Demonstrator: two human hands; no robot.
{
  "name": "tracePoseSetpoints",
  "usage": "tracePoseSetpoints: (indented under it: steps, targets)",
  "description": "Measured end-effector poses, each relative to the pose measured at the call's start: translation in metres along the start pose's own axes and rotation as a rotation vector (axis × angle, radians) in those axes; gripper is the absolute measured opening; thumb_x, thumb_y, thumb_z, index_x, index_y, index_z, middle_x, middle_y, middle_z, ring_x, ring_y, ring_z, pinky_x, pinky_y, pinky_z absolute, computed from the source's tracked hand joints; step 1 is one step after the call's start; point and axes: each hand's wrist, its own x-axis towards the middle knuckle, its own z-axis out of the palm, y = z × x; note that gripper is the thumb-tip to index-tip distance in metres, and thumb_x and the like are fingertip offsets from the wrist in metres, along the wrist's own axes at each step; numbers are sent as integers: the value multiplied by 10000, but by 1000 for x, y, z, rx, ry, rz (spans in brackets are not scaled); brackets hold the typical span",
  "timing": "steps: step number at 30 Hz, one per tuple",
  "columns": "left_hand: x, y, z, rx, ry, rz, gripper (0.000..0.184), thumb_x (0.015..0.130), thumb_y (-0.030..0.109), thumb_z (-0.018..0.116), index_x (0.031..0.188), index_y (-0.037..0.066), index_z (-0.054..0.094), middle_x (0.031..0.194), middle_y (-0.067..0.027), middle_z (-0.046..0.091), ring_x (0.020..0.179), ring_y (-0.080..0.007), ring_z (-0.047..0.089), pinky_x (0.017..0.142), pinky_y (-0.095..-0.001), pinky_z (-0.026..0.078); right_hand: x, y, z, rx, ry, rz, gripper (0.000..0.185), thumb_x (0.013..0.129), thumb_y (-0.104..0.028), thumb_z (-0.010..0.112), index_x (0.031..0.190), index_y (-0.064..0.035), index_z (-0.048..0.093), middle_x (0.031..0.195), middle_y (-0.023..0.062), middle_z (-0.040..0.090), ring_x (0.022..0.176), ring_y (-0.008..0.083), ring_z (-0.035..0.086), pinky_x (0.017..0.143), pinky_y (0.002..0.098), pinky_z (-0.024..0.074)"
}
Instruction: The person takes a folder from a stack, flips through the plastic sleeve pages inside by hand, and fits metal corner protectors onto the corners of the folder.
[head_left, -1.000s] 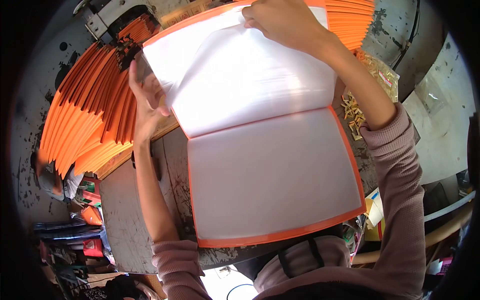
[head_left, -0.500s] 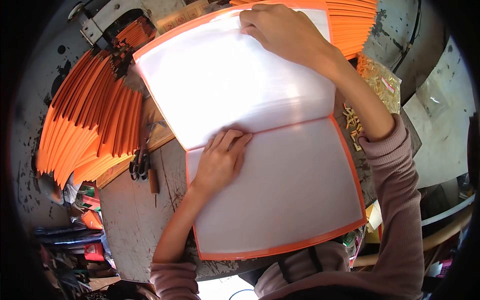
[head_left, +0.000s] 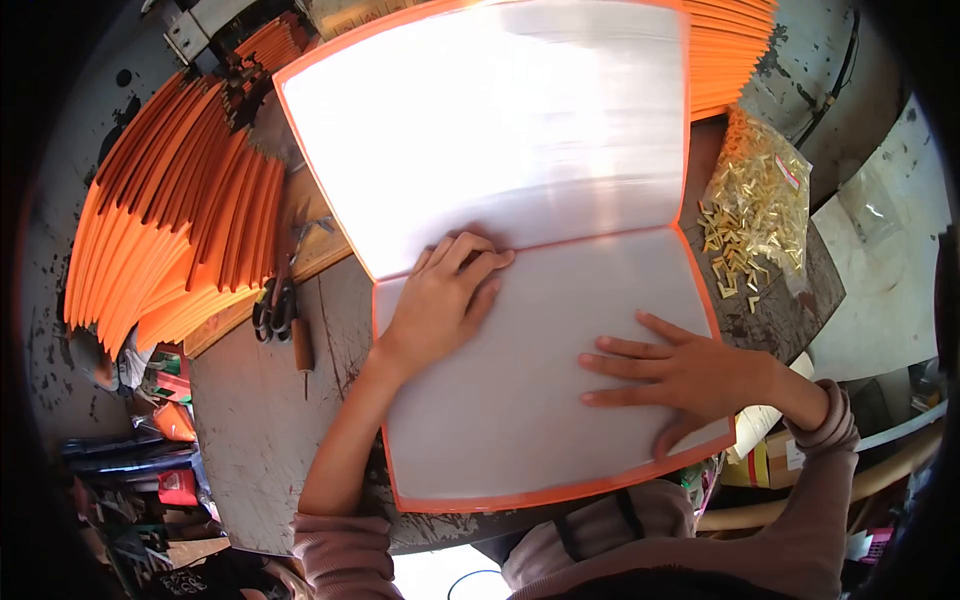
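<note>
An orange-edged folder with translucent plastic sheets [head_left: 520, 400] lies spread across the table. Its far half [head_left: 480, 120] tilts up from the fold and shines with glare. My left hand [head_left: 440, 295] presses on the fold near its left end, the fingers bent and close together; their tips are partly hidden. On the near half, toward the right edge, my right hand [head_left: 690, 375] rests flat with its fingers spread and nothing in them.
Stacks of orange folders stand at left [head_left: 180, 210] and far right [head_left: 725, 55]. A plastic bag of small gold metal pieces [head_left: 765, 190] spills onto the table's right side. Scissors [head_left: 275, 312] and a wooden-handled awl [head_left: 302, 345] lie left of the folder.
My right hand has let go of the far half's top edge and come down onto the near half, spreading its fingers. My left hand stays at the fold.
</note>
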Motion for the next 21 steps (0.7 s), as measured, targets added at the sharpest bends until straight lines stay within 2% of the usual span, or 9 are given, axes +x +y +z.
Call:
tracePoseSetpoints:
  steps: [7, 8, 10, 12, 13, 16, 17, 18, 21]
  targets:
    - [-5, -37, -23, -505, -233, -43, 398, 828, 207, 619, 1211, 103, 584, 1216, -78, 582, 1178, -256, 505, 1018, -394, 372, 1, 7, 11, -39, 126, -14, 599, 836, -465, 533, 1379, -271, 369, 1500, 7, 234, 1387, 198, 208, 1101, 549, 172]
    - [-8, -45, -25, -625, -258, -126, 579, 832, 511, 562, 1234, 94, 567, 1248, -91, 571, 1205, -260, 493, 1037, -406, 359, 2, 10, 7, -42, 192, -58, 548, 819, -380, 586, 1333, -254, 442, 1441, 22, 340, 1322, 199, 324, 1066, 510, 260]
    - [-12, -56, -34, -803, -267, -158, 726, 791, 642, 489, 1244, 77, 552, 1239, -115, 572, 1196, -271, 500, 1034, -410, 362, 2, 19, -9, -44, 257, -103, 503, 801, -296, 638, 1286, -237, 515, 1383, 37, 446, 1257, 200, 440, 1031, 470, 347]
    - [-16, -63, -49, -1000, -233, -198, 961, 716, 818, 382, 1272, 44, 510, 1238, -158, 561, 1180, -285, 513, 1025, -421, 370, 3, 29, -37, 263, 317, 100, 295, 826, -147, 604, 1119, -152, 634, 1172, 51, 615, 1066, 223, 586, 922, 388, 460]
    - [-18, -63, -61, -1021, -192, -203, 1043, 681, 864, 348, 1290, 27, 483, 1247, -175, 549, 1172, -288, 520, 1020, -426, 375, 7, 35, -48, 116, 487, 134, 233, 822, -100, 584, 1046, -109, 646, 1060, 71, 642, 970, 245, 609, 858, 367, 479]
    - [-28, -78, -91, -1096, 104, -82, 967, 803, 766, 304, 1335, -39, 368, 1329, -203, 459, 1253, -289, 435, 1059, -407, 321, 20, 54, -99, -294, 796, 324, 144, 838, -113, 568, 941, -34, 631, 880, 144, 640, 789, 308, 618, 716, 363, 487]
    - [-24, -66, -94, -1060, 460, -150, 804, 899, 649, 277, 1317, -31, 377, 1275, -193, 492, 1215, -258, 450, 1030, -369, 322, 25, 57, -115, -320, 923, 383, 186, 871, -190, 552, 927, -26, 617, 828, 157, 615, 715, 330, 588, 647, 373, 467]
    - [-19, -54, -101, -879, 632, -197, 666, 934, 547, 312, 1264, -23, 414, 1205, -182, 514, 1131, -243, 484, 969, -359, 351, 33, 65, -123, -369, 1011, 429, 197, 894, -223, 497, 882, -58, 604, 782, 145, 610, 733, 330, 590, 651, 429, 469]
    - [-5, -16, -92, -351, 986, -224, 423, 954, 354, 412, 1164, -9, 463, 1074, -153, 539, 977, -214, 520, 845, -347, 393, 49, 94, -134, -498, 1143, 412, 223, 887, -257, 550, 909, -48, 625, 805, 129, 619, 703, 327, 585, 632, 398, 458]
